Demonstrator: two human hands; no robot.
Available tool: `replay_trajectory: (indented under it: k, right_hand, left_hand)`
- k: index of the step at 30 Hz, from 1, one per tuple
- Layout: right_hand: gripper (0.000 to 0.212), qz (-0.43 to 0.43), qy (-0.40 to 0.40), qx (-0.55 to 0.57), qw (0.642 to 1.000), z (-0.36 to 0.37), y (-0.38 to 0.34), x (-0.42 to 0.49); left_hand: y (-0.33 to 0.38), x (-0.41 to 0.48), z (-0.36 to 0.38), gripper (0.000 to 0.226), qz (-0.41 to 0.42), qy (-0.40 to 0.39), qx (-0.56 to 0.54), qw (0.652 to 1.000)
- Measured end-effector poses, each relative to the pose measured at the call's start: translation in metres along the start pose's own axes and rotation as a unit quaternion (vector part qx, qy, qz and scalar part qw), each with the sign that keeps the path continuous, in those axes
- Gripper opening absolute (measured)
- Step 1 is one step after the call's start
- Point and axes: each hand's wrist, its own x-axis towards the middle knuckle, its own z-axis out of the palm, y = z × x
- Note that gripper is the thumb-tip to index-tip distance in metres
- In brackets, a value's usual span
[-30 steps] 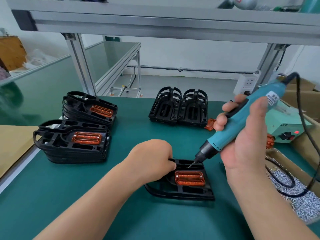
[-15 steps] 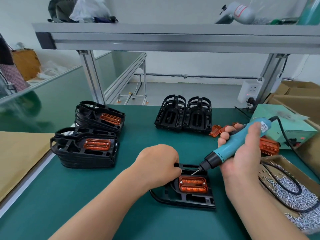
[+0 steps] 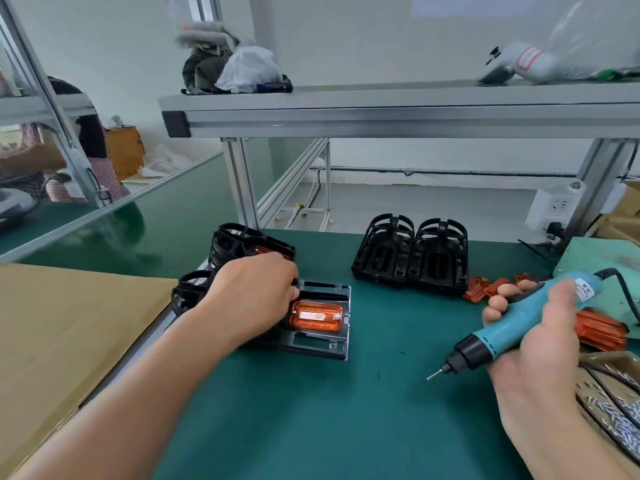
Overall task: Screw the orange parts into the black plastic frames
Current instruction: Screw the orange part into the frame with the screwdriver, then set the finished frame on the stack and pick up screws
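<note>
You have bare green mat (image 3: 311,417) across the lower centre. Centre left, the held black frame (image 3: 322,344) and the stacks (image 3: 239,244) behind it block the way. Two upright frames (image 3: 412,258) stand at upper centre. Orange parts (image 3: 485,289), the screwdriver (image 3: 512,323) and the screw box (image 3: 609,410) crowd the right edge.

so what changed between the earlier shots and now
The left hand has carried the black frame, with its orange part, leftward to the finished stacks, still gripping it. The right hand has pulled the screwdriver off the frame to the right; its tip now hangs over the green mat. Unchanged: the upright frames, loose orange parts and screw tray.
</note>
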Motion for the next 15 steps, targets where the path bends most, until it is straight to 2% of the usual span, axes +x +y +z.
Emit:
replay_trajectory:
  k: [6, 15]
  right_hand:
    - [0.036, 0.004, -0.019, -0.014, 1.000, 0.001, 0.003, 0.003]
    - [0.035, 0.005, -0.036, -0.025, 0.999, 0.000, 0.005, 0.003]
  left_hand:
    - [-0.059, 0.006, -0.021, 0.019, -0.081, 0.002, 0.063, 0.995]
    - [-0.081, 0.015, -0.005, 0.017, -0.105, -0.038, 0.113, 0.987]
